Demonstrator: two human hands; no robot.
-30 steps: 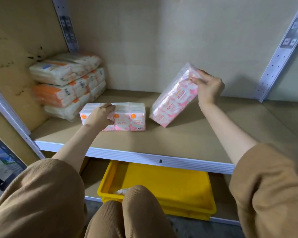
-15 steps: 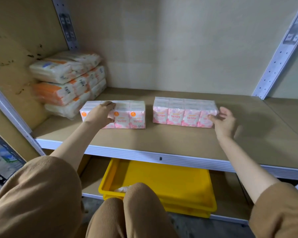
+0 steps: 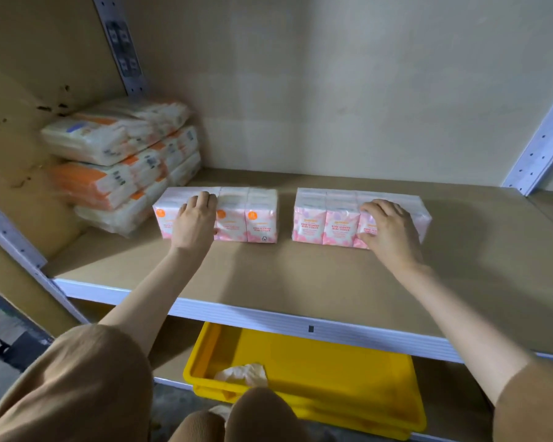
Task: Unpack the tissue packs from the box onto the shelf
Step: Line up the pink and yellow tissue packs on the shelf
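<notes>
The shelf [image 3: 300, 275] is a wide brown board with a white metal front edge, set against a pale back wall and carried by white posts with holes at its corners.

Under the shelf, below the middle of its front edge, sits the yellow box [image 3: 332, 362]. It is open at the top and holds no tissue packs that can be seen.

At the left back corner of the shelf stands the stack of orange and white packs [image 3: 118, 161], three layers high and pushed against the side wall. Their print is too blurred to read.

Two pink tissue packs stand upright on the middle of the shelf, set back from its front edge, their printed faces turned to that edge. The left pink pack [image 3: 256, 218] stands toward the shelf's left side, just in front of the stack. The right pink pack [image 3: 323, 218] stands toward the shelf's right side. A narrow strip of bare shelf shows between the two, so they do not touch.

The left hand [image 3: 195, 224] reaches in over the front edge of the shelf and grips the left pink pack, fingers curled over its top and palm against its front face. The right hand [image 3: 390, 231] grips the right pink pack near its right end, bent fingers spread over the top and thumb low on the front face.

A crumpled wrapper [image 3: 243, 373] lies in the near left corner of the yellow box, below the shelf.
</notes>
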